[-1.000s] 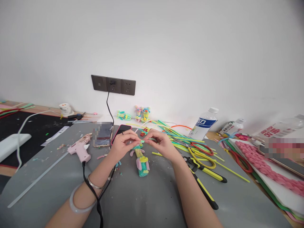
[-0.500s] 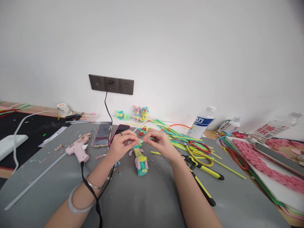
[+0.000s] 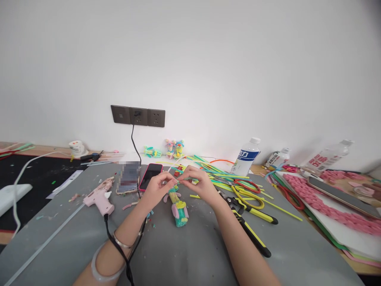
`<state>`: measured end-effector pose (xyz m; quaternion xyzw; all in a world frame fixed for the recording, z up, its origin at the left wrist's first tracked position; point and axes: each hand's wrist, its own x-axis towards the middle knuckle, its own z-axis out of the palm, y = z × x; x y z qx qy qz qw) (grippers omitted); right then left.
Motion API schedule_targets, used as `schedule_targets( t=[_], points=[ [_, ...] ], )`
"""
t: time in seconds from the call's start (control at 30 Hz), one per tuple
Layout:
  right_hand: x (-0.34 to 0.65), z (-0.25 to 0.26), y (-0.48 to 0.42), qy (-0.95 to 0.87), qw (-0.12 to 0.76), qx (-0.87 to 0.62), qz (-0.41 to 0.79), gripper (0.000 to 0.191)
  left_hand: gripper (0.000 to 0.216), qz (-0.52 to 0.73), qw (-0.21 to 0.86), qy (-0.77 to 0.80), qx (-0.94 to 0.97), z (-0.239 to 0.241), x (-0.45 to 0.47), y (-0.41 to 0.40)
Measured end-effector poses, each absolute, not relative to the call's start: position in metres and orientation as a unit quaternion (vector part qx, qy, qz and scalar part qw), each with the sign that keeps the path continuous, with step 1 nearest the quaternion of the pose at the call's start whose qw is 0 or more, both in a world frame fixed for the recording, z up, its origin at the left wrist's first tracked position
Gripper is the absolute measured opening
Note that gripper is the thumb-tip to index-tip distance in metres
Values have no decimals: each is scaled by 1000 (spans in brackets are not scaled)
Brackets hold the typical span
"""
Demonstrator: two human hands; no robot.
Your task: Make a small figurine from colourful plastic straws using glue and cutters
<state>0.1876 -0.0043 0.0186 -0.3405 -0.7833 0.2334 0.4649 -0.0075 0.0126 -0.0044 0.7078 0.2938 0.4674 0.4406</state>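
Observation:
My left hand (image 3: 160,188) and my right hand (image 3: 201,186) meet over the middle of the table, fingertips pinched close together. Between them is a short, pale green piece of pipe cleaner (image 3: 195,182), mostly covered by the fingers. Just below the fingertips lies a pipe-cleaner doll (image 3: 180,215) with a teal lower part, pink sides and yellow trim. Its far end is partly hidden by my hands, so I cannot tell whether the green piece is joined to it.
A pink glue gun (image 3: 99,198) and two phones lie left. Loose pipe cleaners (image 3: 220,174), yellow-handled pliers (image 3: 253,234) and a bottle (image 3: 245,157) are right. Small finished dolls (image 3: 174,149) stand by the wall. A black cord (image 3: 114,242) crosses my left forearm.
The view has shifted slightly, so the socket and table things sit lower in the picture. Both hands keep pinching together, and less of the green piece shows between them.

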Motion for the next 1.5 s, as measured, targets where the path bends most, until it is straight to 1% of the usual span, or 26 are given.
schedule_targets(
  t=[0.1,0.23,0.37,0.43,0.5,0.57,0.63,0.77,0.9,0.93,1.03,1.1,1.17,1.2,1.27,1.4,1.5],
  points=[
    [184,19,-9,-780,467,-354,219,24,35,479,419,289,715,-2,-6,10],
    [177,22,-14,-776,476,-365,193,27,36,529,386,287,699,-4,-4,9],
    [173,23,-15,-766,485,-368,208,29,38,546,365,287,698,-6,-5,10],
    [175,22,-14,-762,479,-371,228,27,40,523,395,285,700,-6,-6,11],
    [180,21,-14,-759,472,-377,244,24,43,481,457,284,692,-7,-7,12],
    [187,22,-16,-758,467,-383,247,22,46,436,514,291,679,-7,-8,13],
    [193,24,-18,-765,452,-389,242,20,50,394,545,296,679,-7,-8,12],
    [197,33,-23,-805,394,-387,217,16,48,350,527,276,723,-6,-6,9],
    [203,39,-38,-820,350,-432,137,10,43,350,502,280,740,-6,-6,8],
    [208,38,-46,-807,351,-461,116,12,42,351,504,287,735,-7,-7,10],
    [239,23,-82,-711,366,-596,66,34,42,366,509,309,714,-12,-9,14],
    [265,5,-111,-625,322,-710,34,44,41,379,511,324,700,-16,-9,17],
    [288,-13,-136,-554,225,-801,26,56,41,385,524,337,681,-19,-8,17],
    [297,-21,-145,-538,173,-824,33,60,40,386,534,341,670,-20,-7,17],
    [310,-32,-156,-539,110,-835,21,66,39,390,557,344,648,-21,-5,17],
    [325,-34,-153,-556,51,-830,-1,80,38,397,613,348,588,-22,-3,16],
    [330,-21,-141,-588,15,-808,25,75,38,407,657,343,534,-20,-2,16]
  ],
)
